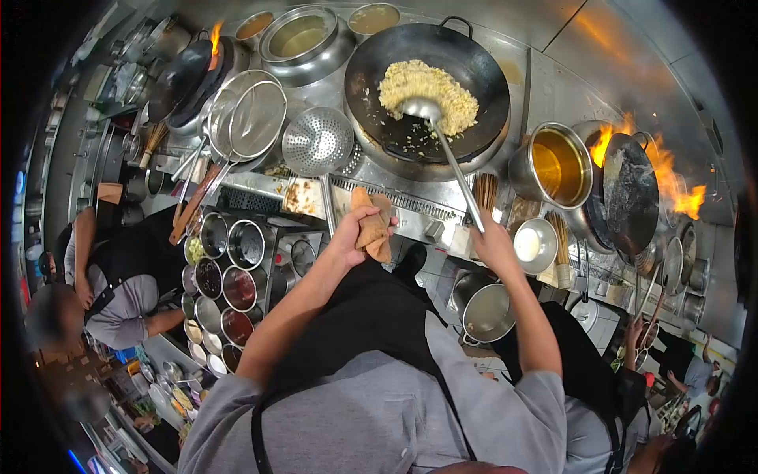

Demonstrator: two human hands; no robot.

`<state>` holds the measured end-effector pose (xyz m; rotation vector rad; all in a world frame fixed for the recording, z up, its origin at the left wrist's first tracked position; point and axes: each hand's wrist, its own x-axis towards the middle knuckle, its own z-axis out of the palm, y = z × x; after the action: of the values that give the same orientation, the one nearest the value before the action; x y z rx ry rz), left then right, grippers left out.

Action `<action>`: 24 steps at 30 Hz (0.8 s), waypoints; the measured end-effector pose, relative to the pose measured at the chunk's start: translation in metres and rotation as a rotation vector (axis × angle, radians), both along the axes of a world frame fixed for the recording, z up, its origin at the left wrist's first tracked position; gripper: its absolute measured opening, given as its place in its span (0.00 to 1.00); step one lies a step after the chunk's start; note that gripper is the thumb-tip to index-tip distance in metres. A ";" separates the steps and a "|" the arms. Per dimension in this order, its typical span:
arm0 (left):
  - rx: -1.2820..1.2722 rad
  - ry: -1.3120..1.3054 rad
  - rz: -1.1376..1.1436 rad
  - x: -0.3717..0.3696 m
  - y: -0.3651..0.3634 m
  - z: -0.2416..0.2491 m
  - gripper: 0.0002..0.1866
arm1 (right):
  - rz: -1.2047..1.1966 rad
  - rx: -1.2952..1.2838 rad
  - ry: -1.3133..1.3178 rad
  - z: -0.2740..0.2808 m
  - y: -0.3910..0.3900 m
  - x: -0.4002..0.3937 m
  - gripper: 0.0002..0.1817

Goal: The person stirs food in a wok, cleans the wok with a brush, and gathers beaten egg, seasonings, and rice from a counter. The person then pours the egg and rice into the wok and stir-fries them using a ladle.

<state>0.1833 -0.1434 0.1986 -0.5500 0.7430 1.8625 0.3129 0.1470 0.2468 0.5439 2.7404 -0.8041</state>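
Note:
My right hand (496, 241) is closed around the long handle of a metal wok ladle (450, 150). The ladle's bowl rests in a heap of yellow fried rice (430, 91) inside a large black wok (363, 67). My left hand (347, 237) grips a folded brown cloth (373, 229) in front of the stove edge, apart from the wok. Loose grains lie on the wok's near wall. What lies under the fingers of my left hand is partly hidden.
Flames rise around another wok (628, 189) at right, beside a pot of amber liquid (560, 170). Strainers (249, 118), a perforated ladle (317, 141) and a steel pot (304, 59) sit left. Seasoning containers (239, 287) stand lower left. Co-workers (126, 292) are on both sides.

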 end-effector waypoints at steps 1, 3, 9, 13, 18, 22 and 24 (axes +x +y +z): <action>0.006 0.000 -0.034 0.006 -0.002 -0.001 0.20 | -0.021 -0.024 -0.002 -0.001 -0.009 -0.010 0.23; -0.039 0.014 -0.054 0.007 -0.001 0.001 0.20 | -0.068 -0.065 0.006 0.005 -0.028 -0.029 0.23; -0.118 0.054 0.019 -0.018 -0.001 -0.020 0.18 | -0.202 -0.605 -0.139 0.086 -0.033 -0.003 0.20; -0.025 0.018 0.093 -0.065 0.036 -0.034 0.21 | 0.069 -0.057 0.338 -0.038 -0.020 -0.038 0.21; -0.141 0.005 0.072 -0.120 0.094 -0.054 0.19 | -0.074 0.031 -0.117 0.126 -0.008 -0.022 0.24; -0.249 -0.078 0.052 -0.140 0.132 -0.083 0.10 | 0.002 0.155 -0.177 0.139 0.012 -0.004 0.29; -0.261 -0.043 0.077 -0.128 0.133 -0.103 0.04 | -0.032 0.211 -0.189 0.083 0.008 -0.017 0.31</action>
<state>0.0553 -0.0103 0.0952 -0.7915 0.9552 1.8292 0.2956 0.1545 0.3299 0.6697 2.6611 -0.4459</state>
